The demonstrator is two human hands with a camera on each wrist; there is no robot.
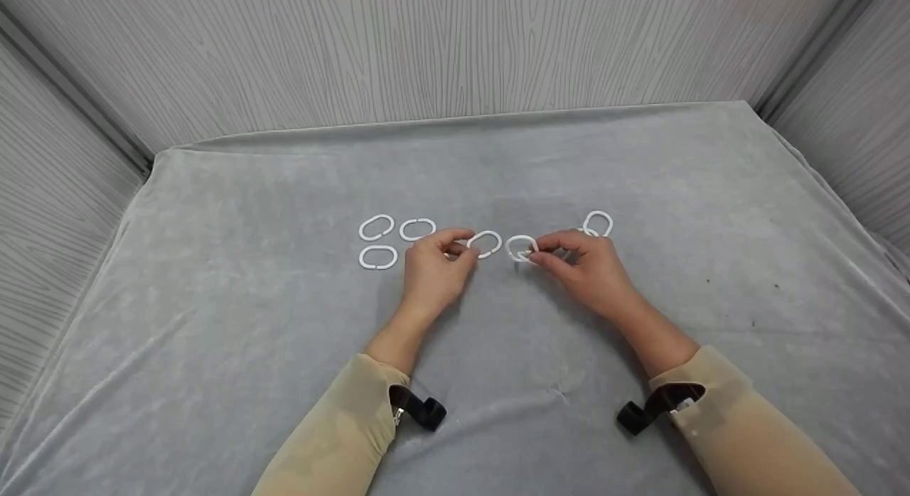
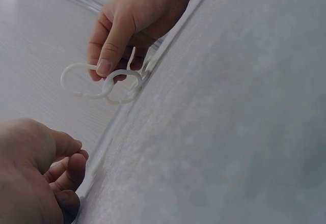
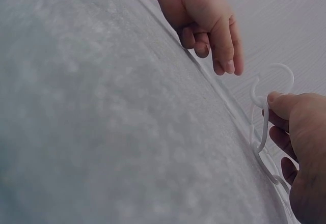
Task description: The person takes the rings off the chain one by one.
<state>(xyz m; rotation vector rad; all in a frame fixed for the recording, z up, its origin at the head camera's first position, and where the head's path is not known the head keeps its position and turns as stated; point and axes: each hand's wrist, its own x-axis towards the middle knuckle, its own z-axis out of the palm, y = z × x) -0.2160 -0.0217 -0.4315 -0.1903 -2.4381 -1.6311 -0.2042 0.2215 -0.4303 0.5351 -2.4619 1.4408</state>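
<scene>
My right hand [image 1: 586, 272] pinches a white oval plastic chain link [image 1: 513, 241] between thumb and fingertips. In the left wrist view this link [image 2: 65, 77] hooks through another white link [image 2: 137, 75] hanging below it. More of the chain trails behind the right hand, with an end link [image 1: 608, 217] on the cloth. My left hand [image 1: 435, 272] is just left of a loose link [image 1: 500, 240], its fingertips at that link's edge in the head view. Both wrist views show nothing between the left hand's loosely bent fingers. Whether they touch the loose link I cannot tell.
Left of the left hand, three loose white links, an upper left one [image 1: 361, 232], an upper right one [image 1: 402, 229] and a lower one [image 1: 361, 256], lie on a grey cloth [image 1: 249, 304]. Pale wood-patterned panels [image 1: 455, 55] stand around the table.
</scene>
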